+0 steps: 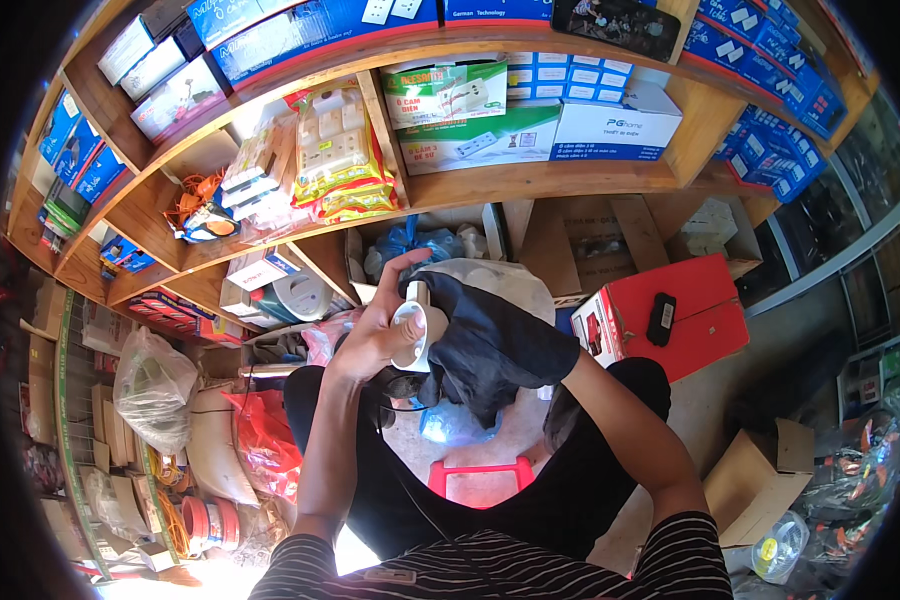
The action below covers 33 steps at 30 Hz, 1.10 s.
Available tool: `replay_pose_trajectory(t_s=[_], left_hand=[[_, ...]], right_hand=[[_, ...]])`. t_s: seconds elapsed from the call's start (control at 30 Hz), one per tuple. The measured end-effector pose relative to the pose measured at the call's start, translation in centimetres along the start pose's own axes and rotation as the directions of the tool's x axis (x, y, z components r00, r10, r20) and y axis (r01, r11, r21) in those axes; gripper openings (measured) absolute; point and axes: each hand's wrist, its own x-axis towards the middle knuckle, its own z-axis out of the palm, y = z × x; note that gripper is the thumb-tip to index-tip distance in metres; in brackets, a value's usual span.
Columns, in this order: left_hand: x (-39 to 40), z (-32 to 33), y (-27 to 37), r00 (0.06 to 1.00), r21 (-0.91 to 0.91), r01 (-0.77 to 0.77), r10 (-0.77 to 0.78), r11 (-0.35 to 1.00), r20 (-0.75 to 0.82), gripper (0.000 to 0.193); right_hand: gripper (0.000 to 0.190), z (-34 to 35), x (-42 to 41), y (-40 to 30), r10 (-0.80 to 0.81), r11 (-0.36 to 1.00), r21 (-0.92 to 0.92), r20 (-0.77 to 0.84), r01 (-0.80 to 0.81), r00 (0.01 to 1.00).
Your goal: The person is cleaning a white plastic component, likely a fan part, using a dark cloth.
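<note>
My left hand (381,337) grips a small white plastic fitting (420,334), round and hollow with a short stem at its top, thumb inside the hollow and index finger raised. A black cloth (487,337) lies against the fitting's right side. The cloth covers my right hand (551,356), so its fingers are hidden; only the wrist and forearm come out of the fabric. Below the hands, between my knees, a blue plastic bag (459,421) rests on the floor. Behind the cloth bulges a whitish sack (506,281).
Wooden shelves (270,97) with boxed sockets curve across the front; a phone (616,28) leans up there. At right are a red box (690,315) bearing a black object (661,319) and an open carton (757,480). A red plastic stool (481,471) shows between my legs. Bags crowd the left.
</note>
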Motion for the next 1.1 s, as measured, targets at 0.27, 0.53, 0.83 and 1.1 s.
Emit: replay_pose_trajectory(t_s=[0.27,0.53,0.83,1.1], left_hand=[[-0.4,0.5,0.5,0.998,-0.017,0.067,-0.067,0.998,-0.008,0.109],[0.2,0.2,0.9,0.994,0.006,0.034,-0.034,0.999,-0.107,0.096],[0.0,3.3,-1.0,0.931,-0.355,0.247,-0.322,0.901,-0.169,0.051],[-1.6,1.9,-0.3,0.917,-0.395,0.158,-0.282,0.905,-0.280,0.031]], right_hand=[[0.037,0.9,1.6,-4.3,0.210,0.816,0.515,0.158,-0.262,0.965],[0.029,2.1,2.2,-7.7,-0.051,0.998,0.016,-0.060,0.053,0.997],[0.026,2.3,1.8,-8.0,-0.435,0.814,-0.510,-0.220,0.277,0.873],[0.016,3.8,1.8,-11.1,-0.170,0.940,-0.312,-0.083,0.137,0.982]])
